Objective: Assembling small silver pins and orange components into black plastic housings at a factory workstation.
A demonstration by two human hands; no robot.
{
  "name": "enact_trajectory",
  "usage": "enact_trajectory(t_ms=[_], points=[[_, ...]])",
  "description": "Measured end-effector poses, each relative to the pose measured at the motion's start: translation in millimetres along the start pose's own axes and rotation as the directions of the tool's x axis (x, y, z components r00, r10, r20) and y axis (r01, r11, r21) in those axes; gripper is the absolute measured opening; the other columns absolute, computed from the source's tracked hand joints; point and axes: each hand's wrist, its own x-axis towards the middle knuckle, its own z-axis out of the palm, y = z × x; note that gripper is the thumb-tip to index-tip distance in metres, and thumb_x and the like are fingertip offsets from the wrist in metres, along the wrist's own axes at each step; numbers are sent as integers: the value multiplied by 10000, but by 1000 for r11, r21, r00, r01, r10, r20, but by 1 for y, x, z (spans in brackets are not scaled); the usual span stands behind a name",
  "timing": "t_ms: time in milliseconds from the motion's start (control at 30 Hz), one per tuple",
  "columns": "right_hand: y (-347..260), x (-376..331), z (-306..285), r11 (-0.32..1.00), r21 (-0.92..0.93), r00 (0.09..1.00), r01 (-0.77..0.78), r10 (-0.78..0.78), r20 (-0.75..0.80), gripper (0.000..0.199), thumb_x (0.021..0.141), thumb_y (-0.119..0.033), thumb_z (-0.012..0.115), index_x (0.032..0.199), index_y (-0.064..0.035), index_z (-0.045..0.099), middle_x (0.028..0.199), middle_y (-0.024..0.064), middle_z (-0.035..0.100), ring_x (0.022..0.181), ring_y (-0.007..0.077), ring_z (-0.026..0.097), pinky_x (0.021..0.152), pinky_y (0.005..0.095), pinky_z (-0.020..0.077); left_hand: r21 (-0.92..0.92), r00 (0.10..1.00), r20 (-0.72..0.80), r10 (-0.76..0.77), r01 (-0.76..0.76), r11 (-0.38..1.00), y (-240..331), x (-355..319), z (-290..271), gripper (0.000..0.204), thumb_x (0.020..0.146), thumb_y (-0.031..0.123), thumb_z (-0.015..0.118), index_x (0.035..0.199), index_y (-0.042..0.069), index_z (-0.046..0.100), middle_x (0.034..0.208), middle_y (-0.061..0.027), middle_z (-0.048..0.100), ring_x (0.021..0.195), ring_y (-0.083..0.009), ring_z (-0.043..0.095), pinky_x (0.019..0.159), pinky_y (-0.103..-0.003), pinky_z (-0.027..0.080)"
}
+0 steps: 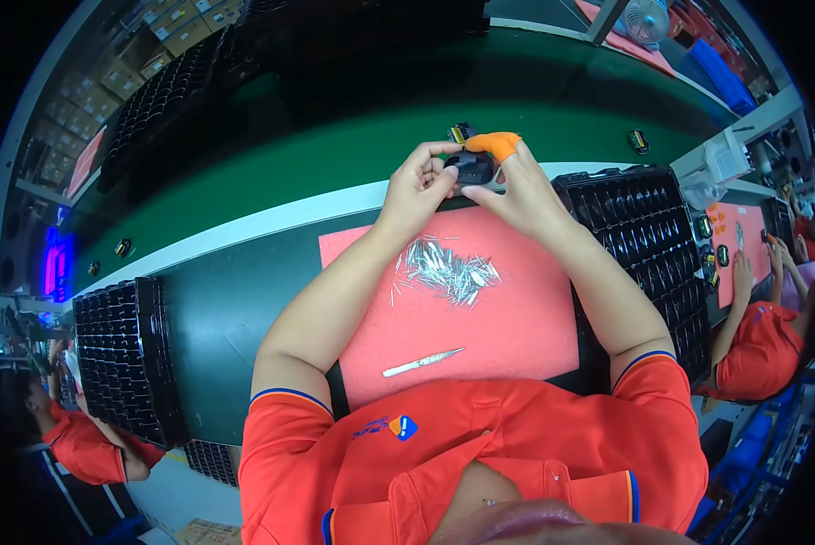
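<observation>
A small glossy black rounded case (470, 167) is held between my two hands, over the near edge of the green belt. My left hand (420, 187) pinches its left side with thumb and fingertips. On its right side, my right hand (520, 184) closes round it, with orange covers (496, 143) on its fingers. Just beyond the case lies a small black-and-yellow part (461, 133). Below my hands, a pink mat (516, 341) carries a loose heap of thin silvery pins (450, 271). A slim pointed tool with a white handle (417, 364) rests nearer to me.
Black compartment trays stand to my right (635, 238) and left (112, 359). The green belt (317, 154) runs across ahead, bearing more small parts (639, 142). Another stack of black trays (167, 113) stands beyond it. Co-workers in red shirts sit on both sides.
</observation>
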Motion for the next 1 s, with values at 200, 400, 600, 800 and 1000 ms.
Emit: enact_trajectory(t_ms=[200,400,600,800,1000], points=[[26,-5,16,701,631,937,-334,321,140,468,1000,-372,361,1280,-19,488,843,42,571,710,105,547,679,244,454,88,999,-47,26,-22,996,-10,2,2,261,873,5,577,1133,18,555,687,58,421,610,-9,430,545,-171,383],[32,-5,21,635,663,916,-396,321,241,438,983,-353,434,1235,-6,523,777,15,563,671,76,539,648,208,440,192,997,-54,60,-48,980,-13,4,2,254,866,16,594,1117,20,555,696,61,427,607,-8,416,548,-172,375],[33,1,27,631,679,926,-375,293,239,419,953,-343,509,1205,-9,539,799,0,568,646,50,527,604,185,435,267,999,-47,23,-10,964,-8,3,-9,286,886,17,564,1169,23,522,765,19,515,689,-47,520,632,-188,440],[33,-7,20,596,693,904,-406,373,209,323,953,-250,519,1191,-37,560,857,-17,551,656,49,478,591,171,389,264,996,15,89,-89,960,-3,5,-8,323,877,128,618,1183,62,539,904,-35,599,839,-94,580,738,-251,480],[37,-5,25,677,589,887,-441,429,171,401,958,-321,494,1247,-49,557,718,-26,511,637,46,472,589,184,360,544,897,-287,336,-136,828,21,16,-106,323,891,225,579,1151,33,570,1102,-113,593,1041,-206,570,885,-318,446]])
